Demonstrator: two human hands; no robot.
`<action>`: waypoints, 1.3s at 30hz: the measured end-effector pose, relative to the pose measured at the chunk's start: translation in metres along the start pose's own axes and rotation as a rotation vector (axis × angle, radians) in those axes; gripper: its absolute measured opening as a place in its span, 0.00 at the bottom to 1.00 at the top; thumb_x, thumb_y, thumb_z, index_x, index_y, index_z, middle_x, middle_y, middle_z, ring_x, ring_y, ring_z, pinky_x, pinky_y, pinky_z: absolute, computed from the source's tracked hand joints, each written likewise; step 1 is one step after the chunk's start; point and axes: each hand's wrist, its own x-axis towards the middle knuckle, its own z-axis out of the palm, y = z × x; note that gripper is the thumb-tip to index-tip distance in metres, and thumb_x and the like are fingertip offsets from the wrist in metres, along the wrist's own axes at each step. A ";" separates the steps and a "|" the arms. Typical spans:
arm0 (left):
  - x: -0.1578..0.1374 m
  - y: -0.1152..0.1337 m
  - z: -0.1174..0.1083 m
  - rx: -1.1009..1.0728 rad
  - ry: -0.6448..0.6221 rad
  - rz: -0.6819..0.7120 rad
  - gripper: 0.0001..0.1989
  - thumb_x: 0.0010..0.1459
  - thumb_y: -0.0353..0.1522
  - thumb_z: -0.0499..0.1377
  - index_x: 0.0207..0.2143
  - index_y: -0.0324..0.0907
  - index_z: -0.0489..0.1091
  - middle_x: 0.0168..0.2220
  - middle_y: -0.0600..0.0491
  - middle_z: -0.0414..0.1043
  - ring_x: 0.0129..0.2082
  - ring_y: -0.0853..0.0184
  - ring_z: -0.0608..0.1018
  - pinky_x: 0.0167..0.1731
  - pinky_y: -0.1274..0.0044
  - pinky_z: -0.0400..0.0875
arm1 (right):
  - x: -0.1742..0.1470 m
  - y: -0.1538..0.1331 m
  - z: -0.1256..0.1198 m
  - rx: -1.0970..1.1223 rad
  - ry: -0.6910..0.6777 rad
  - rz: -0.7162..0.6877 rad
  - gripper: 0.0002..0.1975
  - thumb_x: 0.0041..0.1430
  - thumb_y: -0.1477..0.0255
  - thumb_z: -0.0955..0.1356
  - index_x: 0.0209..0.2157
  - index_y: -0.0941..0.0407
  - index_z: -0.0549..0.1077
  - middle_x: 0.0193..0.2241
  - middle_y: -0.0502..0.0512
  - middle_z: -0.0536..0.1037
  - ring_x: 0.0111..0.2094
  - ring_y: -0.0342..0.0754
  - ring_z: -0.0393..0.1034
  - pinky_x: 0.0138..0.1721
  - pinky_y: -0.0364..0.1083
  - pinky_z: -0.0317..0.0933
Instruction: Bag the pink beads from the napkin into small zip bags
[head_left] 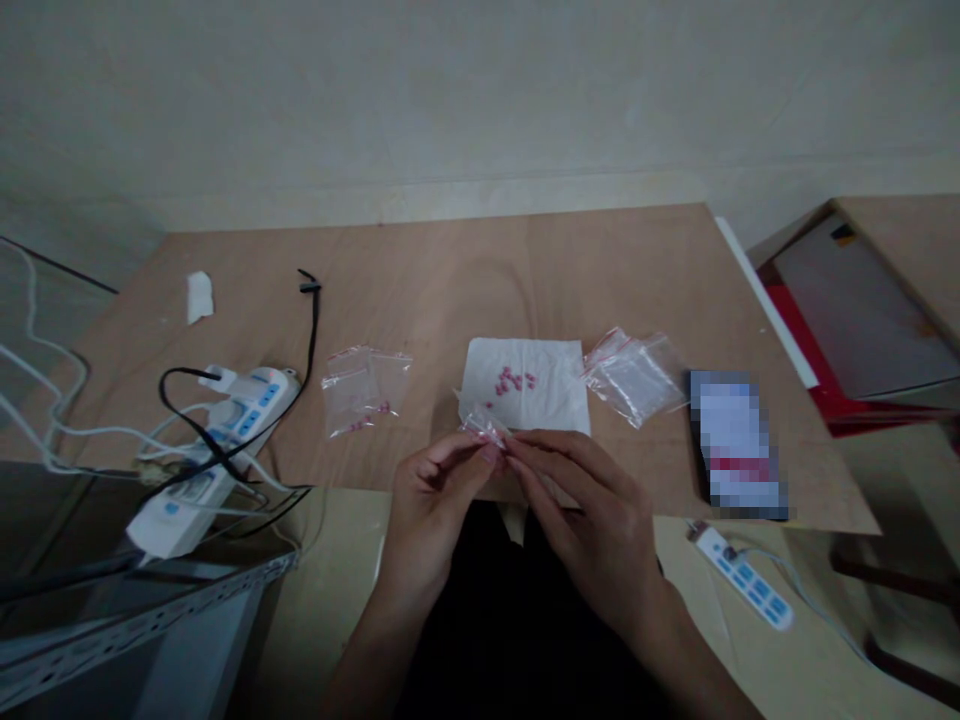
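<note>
Between my two hands, over the near edge of the table, is a small clear zip bag (486, 425). My left hand (439, 495) pinches one side of it with thumb and fingers. From the other side my right hand (589, 500) grips its edge, fingers pressed together. Just beyond lies a white paper sheet (555, 400) with several small pink-red pieces (511, 380) on it. On the left, two clear zip bags (367, 390) overlap, with small pink-red pieces at their bottoms. A stack of clear zip bags (637, 375) lies right of the paper.
A phone (739, 445) with a blurred screen lies at the table's right. Left, a white power strip (217, 455) carries tangled cables. A paper scrap (199, 297) lies at the back left. Another power strip (742, 578) is below the table's right front edge.
</note>
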 end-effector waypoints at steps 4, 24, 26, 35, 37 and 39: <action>-0.001 -0.002 0.001 -0.072 0.049 -0.072 0.07 0.45 0.33 0.71 0.28 0.42 0.80 0.29 0.55 0.81 0.29 0.74 0.79 0.36 0.84 0.74 | 0.002 -0.002 -0.001 -0.106 -0.016 -0.072 0.07 0.61 0.79 0.67 0.40 0.61 0.77 0.38 0.59 0.82 0.38 0.49 0.78 0.41 0.49 0.74; 0.004 0.009 -0.007 0.661 -0.266 0.147 0.13 0.61 0.36 0.53 0.25 0.41 0.66 0.19 0.60 0.65 0.19 0.75 0.67 0.21 0.83 0.61 | 0.004 0.001 0.001 -0.039 -0.042 -0.044 0.07 0.64 0.76 0.64 0.33 0.58 0.73 0.28 0.54 0.82 0.27 0.45 0.78 0.29 0.41 0.72; 0.004 0.012 -0.005 0.729 -0.274 0.190 0.14 0.61 0.35 0.52 0.24 0.41 0.66 0.20 0.59 0.65 0.20 0.74 0.67 0.22 0.82 0.60 | 0.003 0.001 0.001 -0.057 -0.018 -0.022 0.05 0.62 0.76 0.65 0.33 0.58 0.73 0.28 0.53 0.82 0.27 0.44 0.78 0.29 0.41 0.72; -0.003 0.010 0.008 1.012 0.043 0.208 0.14 0.55 0.32 0.52 0.17 0.41 0.61 0.16 0.59 0.59 0.18 0.73 0.65 0.22 0.80 0.55 | -0.004 -0.002 0.007 -0.211 0.188 0.167 0.06 0.58 0.76 0.68 0.27 0.56 0.71 0.19 0.48 0.76 0.18 0.41 0.71 0.21 0.39 0.66; -0.003 0.011 0.005 0.994 0.027 0.222 0.15 0.55 0.32 0.51 0.16 0.41 0.58 0.15 0.60 0.56 0.17 0.74 0.64 0.21 0.80 0.53 | -0.004 0.000 0.005 -0.176 0.150 0.178 0.06 0.58 0.75 0.67 0.27 0.55 0.69 0.19 0.48 0.76 0.17 0.41 0.70 0.20 0.39 0.66; -0.003 0.012 0.004 0.969 -0.006 0.238 0.15 0.55 0.32 0.50 0.16 0.42 0.57 0.15 0.60 0.55 0.17 0.74 0.63 0.21 0.79 0.53 | -0.004 0.002 0.004 -0.112 0.081 0.195 0.06 0.58 0.75 0.67 0.27 0.55 0.69 0.20 0.49 0.76 0.18 0.41 0.70 0.21 0.39 0.66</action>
